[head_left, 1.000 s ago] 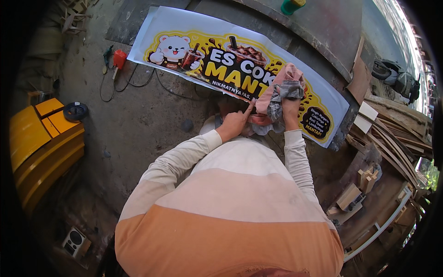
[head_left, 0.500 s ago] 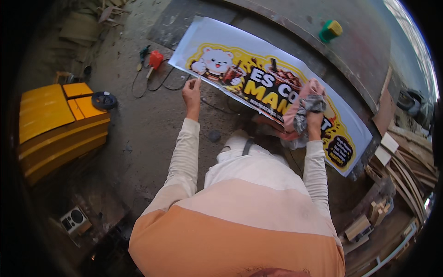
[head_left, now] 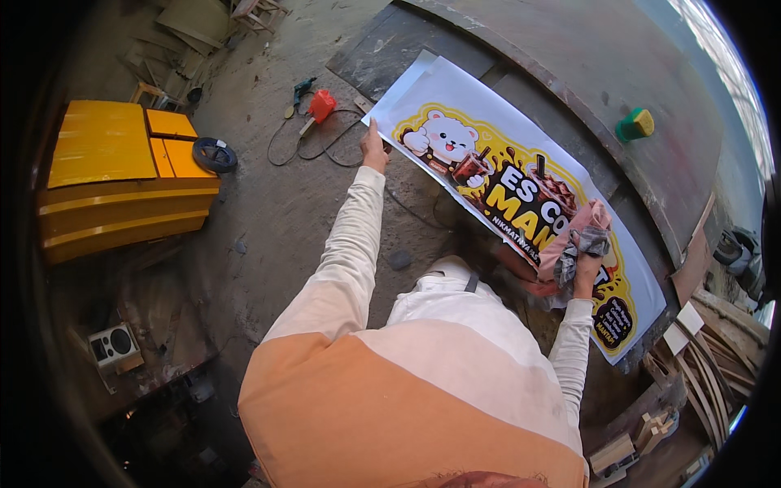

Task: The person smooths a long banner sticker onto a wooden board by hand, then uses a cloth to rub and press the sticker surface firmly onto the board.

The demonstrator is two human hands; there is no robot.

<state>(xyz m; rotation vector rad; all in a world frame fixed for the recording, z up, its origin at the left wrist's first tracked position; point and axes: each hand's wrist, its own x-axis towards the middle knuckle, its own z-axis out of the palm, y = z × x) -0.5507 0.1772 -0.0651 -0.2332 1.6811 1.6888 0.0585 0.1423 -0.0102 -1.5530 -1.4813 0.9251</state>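
A long printed banner sheet (head_left: 521, 191), white-edged with a cartoon bear and a drink on yellow and brown, lies slantwise over a dark panel. At its near left corner my left hand (head_left: 374, 151) is closed, the fingertips on the sheet's edge. My right hand (head_left: 587, 272) grips a crumpled pink and grey cloth (head_left: 582, 236) on the right part of the print. The cloth covers some of the lettering, and part of it hangs past the near edge.
A green and yellow block (head_left: 634, 124) stands on the large grey panel (head_left: 569, 49) beyond. Left are a red tool (head_left: 322, 105) with cables on the floor and a yellow box-like body (head_left: 122, 179) with a wheel (head_left: 214, 154). Wood strips (head_left: 708, 382) lie at right.
My left hand has reached out to the banner's left corner, where it was just short of the edge before. The right hand stays on the cloth. The whole view has shifted.
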